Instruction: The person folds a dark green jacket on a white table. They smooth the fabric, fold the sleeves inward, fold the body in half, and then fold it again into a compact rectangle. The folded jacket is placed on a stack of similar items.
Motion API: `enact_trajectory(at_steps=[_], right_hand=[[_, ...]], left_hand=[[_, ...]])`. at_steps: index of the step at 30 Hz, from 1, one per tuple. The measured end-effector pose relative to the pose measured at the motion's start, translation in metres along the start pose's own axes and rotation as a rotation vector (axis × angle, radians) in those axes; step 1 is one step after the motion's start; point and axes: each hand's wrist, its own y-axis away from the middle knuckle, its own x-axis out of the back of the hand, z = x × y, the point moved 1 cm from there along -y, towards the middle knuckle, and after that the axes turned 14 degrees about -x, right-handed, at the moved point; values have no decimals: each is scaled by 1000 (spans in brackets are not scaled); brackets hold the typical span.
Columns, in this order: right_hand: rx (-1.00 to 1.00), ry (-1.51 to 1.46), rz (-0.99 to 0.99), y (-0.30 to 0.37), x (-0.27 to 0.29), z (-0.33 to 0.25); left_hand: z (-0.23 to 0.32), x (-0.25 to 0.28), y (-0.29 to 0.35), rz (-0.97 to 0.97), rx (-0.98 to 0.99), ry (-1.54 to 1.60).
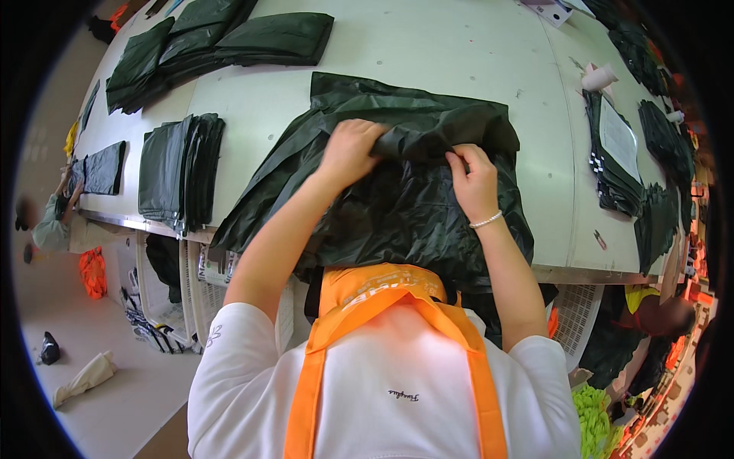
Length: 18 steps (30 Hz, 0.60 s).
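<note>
A large piece of dark green, slightly shiny fabric (405, 210) lies creased on the white table in front of me, its near part hanging over the edge. My left hand (353, 151) is closed on the fabric's raised fold, with its fingertips blurred and partly hidden in the cloth. At the right end of the same fold, my right hand (474, 182) pinches the cloth between thumb and fingers. Between the hands the fold stands up a little and casts a dark hollow below it. Whether the fabric is a finished garment I cannot tell.
Folded dark green stacks lie at the left (180, 172) and far left (275, 38) of the table (428, 46). At right are a white thread cone (599, 78), a paper sheet (618, 138) on dark bundles and small snips (600, 240). Another person's sleeve (52, 226) shows far left.
</note>
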Motion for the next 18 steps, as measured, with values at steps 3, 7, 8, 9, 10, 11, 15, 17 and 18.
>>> enact_trajectory(at_steps=[3, 7, 8, 9, 10, 11, 15, 17, 18], right_hand=[[8, 104, -135, -4, 31, -3], [105, 261, -364, 27, 35, -3], [100, 412, -488, 40, 28, 9], [4, 505, -611, 52, 24, 19], [-96, 593, -730, 58, 21, 22], [-173, 471, -673, 59, 22, 19], [37, 248, -124, 23, 12, -5], [163, 325, -138, 18, 1, -3], [268, 343, -187, 15, -5, -6]], left_hand=[[-27, 24, 6, 31, 53, 0], [-22, 37, -3, -135, -109, -89], [-23, 26, 6, -256, -121, -122], [-22, 15, 19, -485, -65, -175], [-10, 14, 24, -627, 48, -105], [-6, 12, 27, -533, 41, 56], [6, -4, 18, -220, 102, 46], [-5, -17, 14, -191, 253, -268], [-15, -24, 16, -240, 364, -457]])
